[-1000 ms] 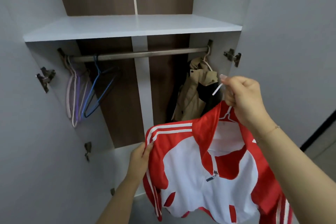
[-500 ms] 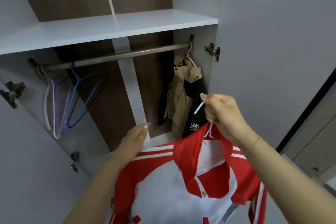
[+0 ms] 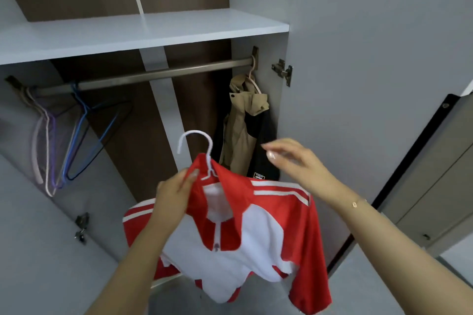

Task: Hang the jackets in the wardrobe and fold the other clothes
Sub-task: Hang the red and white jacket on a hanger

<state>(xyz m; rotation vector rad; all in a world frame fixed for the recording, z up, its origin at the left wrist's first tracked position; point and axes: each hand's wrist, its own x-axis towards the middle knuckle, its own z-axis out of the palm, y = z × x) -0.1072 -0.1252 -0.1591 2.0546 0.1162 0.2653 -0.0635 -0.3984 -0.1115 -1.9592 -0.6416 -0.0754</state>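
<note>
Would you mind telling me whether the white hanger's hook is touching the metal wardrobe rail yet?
Apart. The head view shows the white hanger's hook well below the metal wardrobe rail, with dark back panel showing between them.

Open stretch of wardrobe rail (image 3: 163,74) between hangers and jacket

Empty wire hangers (image 3: 76,135) crowd the rail's left end; a tan-and-black jacket (image 3: 243,130) fills the far right corner, beneath the white shelf (image 3: 143,33).

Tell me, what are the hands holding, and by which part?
The left hand grips the red and white jacket at its collar, below the white hanger hook. The right hand holds nothing.
</note>
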